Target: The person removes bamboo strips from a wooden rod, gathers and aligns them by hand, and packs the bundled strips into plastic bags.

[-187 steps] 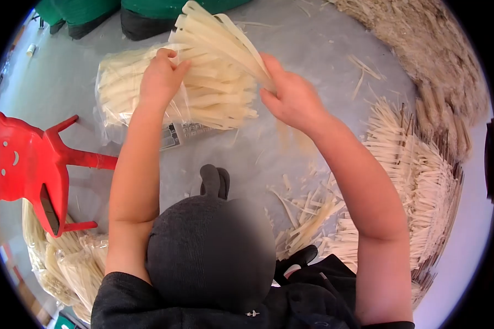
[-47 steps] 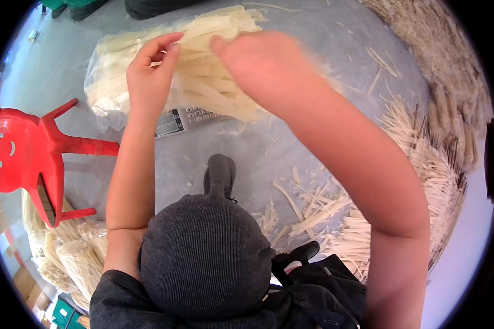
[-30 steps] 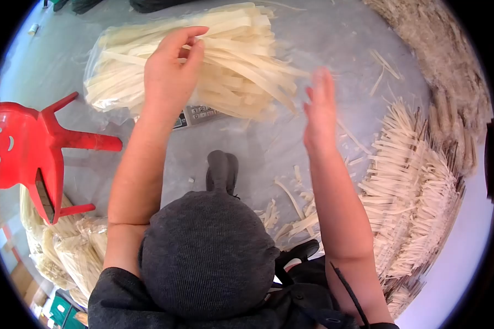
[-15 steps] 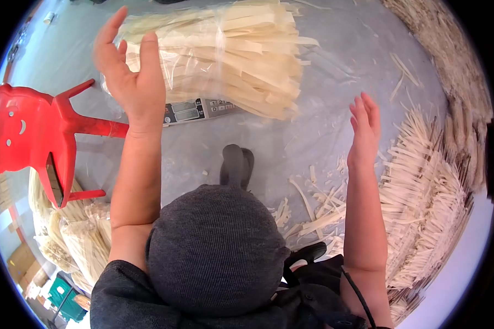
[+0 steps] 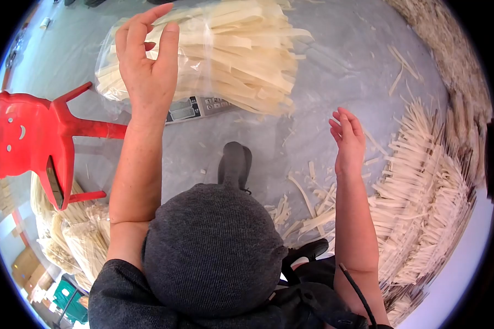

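A bundle of flat pale strips (image 5: 247, 55) lies in a clear plastic bag, its loose ends fanning out to the right. Under it, a scale with a keypad (image 5: 195, 108) shows partly at the near edge. Over the left part of the bag is my left hand (image 5: 148, 71), fingers apart and curved, holding nothing; whether it touches the plastic I cannot tell. My right hand (image 5: 348, 140) hovers above the grey floor, right of the bundle and apart from it, with fingers loosely bent and nothing in them.
At the left stands a red chair (image 5: 33, 137) with a dark flat object on it. Bagged strips (image 5: 82, 241) lie below it. Many pale strips (image 5: 417, 203) are piled at the right, with loose scraps (image 5: 318, 208) beside them. A brown fibrous heap (image 5: 439, 44) is at the upper right.
My right hand has left the strips and moved right and down, now empty. My left hand went left, then slightly back right. The strips it held earlier now lie on the bundle.
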The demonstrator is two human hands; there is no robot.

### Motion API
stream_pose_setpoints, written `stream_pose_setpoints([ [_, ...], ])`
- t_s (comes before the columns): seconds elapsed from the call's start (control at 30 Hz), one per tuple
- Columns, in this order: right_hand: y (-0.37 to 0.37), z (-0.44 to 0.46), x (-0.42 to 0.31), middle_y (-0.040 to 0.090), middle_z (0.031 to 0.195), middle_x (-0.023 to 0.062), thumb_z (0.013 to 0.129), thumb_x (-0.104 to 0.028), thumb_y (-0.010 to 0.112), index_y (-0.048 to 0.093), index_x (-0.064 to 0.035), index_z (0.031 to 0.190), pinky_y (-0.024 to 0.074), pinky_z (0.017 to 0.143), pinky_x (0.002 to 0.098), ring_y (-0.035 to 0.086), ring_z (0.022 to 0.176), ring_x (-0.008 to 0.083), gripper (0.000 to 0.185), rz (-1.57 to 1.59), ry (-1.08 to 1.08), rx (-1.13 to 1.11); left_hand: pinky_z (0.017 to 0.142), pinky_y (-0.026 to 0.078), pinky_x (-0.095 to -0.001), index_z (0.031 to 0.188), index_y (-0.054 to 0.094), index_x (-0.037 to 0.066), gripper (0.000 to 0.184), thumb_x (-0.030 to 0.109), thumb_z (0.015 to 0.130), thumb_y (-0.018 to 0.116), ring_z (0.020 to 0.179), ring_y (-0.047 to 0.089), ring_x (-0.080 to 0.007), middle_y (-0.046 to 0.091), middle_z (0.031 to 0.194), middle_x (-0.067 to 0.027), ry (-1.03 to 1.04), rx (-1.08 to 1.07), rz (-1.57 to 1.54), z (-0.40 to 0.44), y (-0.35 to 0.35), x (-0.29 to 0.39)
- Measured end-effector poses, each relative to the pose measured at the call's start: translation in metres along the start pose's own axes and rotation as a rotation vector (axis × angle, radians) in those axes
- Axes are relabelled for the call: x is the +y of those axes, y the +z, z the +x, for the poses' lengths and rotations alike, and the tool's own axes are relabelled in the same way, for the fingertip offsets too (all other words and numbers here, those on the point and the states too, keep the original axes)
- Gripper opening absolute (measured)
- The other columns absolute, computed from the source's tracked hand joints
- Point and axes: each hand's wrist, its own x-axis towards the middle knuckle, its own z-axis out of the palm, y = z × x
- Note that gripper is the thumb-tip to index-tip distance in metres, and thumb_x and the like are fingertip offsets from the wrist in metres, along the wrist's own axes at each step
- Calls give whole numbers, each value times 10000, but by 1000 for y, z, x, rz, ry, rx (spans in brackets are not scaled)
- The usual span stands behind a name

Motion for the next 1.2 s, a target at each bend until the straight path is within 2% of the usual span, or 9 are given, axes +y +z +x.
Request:
stream_pose_setpoints([
  [0.07, 0, 1, 5, 646, 1115, 59, 963, -256, 570, 624, -71, 1170, 453, 889, 284, 606, 983, 153, 283, 6, 10, -18, 802, 434, -263, 1105, 679, 150, 214, 179, 895, 647, 1033, 499, -141, 568, 1161, -33, 38, -17, 15, -1, -1, -2],
  [0.13, 5, 3, 4, 658, 1083, 59, 962, -242, 575, 638, -64, 1146, 462, 875, 280, 614, 961, 152, 264, 14, 17, -33, 925, 407, -377, 1069, 686, 146, 232, 142, 837, 673, 1097, 516, -256, 594, 1159, -66, 25, -72, 36, -3, 0, -1],
  [0.23, 35, -1, -14, 670, 990, 30, 954, -216, 589, 675, -27, 1028, 466, 826, 279, 619, 884, 136, 221, 10, -211, -71, 948, 392, -389, 1083, 691, 157, 265, 154, 818, 693, 1102, 504, -264, 581, 1177, -69, 280, -217, 84, -5, 8, -8],
  [0.33, 68, -1, -35, 689, 955, 68, 897, -197, 654, 679, -22, 993, 483, 801, 296, 648, 849, 174, 202, -192, -415, -224, 1066, 307, -466, 1126, 695, 248, 327, 221, 801, 716, 1280, 409, -312, 507, 1339, -79, 325, -424, 113, -11, 13, -2],
  [0.4, 91, -3, -47, 690, 890, 94, 829, -171, 690, 681, -38, 949, 493, 759, 345, 654, 814, 243, 180, -571, -1005, -187, 1107, 261, -501, 1141, 693, 285, 352, 261, 793, 729, 1346, 359, -329, 474, 1394, -73, 363, -523, 159, -15, 14, -1],
  [0.5, 98, -3, -51, 668, 825, 105, 787, -166, 700, 681, -58, 895, 485, 733, 392, 633, 808, 302, 154, -712, -787, -340, 1134, 199, -552, 1170, 686, 313, 418, 283, 759, 756, 1401, 306, -318, 428, 1457, -42, 368, -614, 271, -21, 17, -4],
  [0.7, 60, -3, -82, 638, 764, 88, 820, -126, 669, 654, -66, 836, 458, 712, 374, 617, 750, 283, 64, -805, -1118, -371, 1127, 201, -550, 1168, 675, 343, 389, 384, 783, 708, 1364, 373, -268, 475, 1413, 17, 363, -528, 300, -20, 27, -31],
  [1.03, -22, -28, -105, 641, 764, 75, 787, -27, 691, 657, -54, 834, 436, 700, 357, 587, 703, 269, 64, -946, -1131, -320, 1134, 213, -514, 1211, 645, 341, 446, 409, 775, 712, 1313, 432, -242, 518, 1359, 38, 323, -427, 337, -21, 29, -38],
  [1.2, -44, -22, -84, 671, 828, 71, 808, -40, 687, 678, -60, 881, 443, 765, 357, 614, 785, 255, 76, -969, -959, -271, 1123, 216, -539, 1259, 606, 277, 515, 371, 769, 734, 1314, 434, -253, 499, 1391, 4, 303, -451, 329, -21, 31, -43],
])
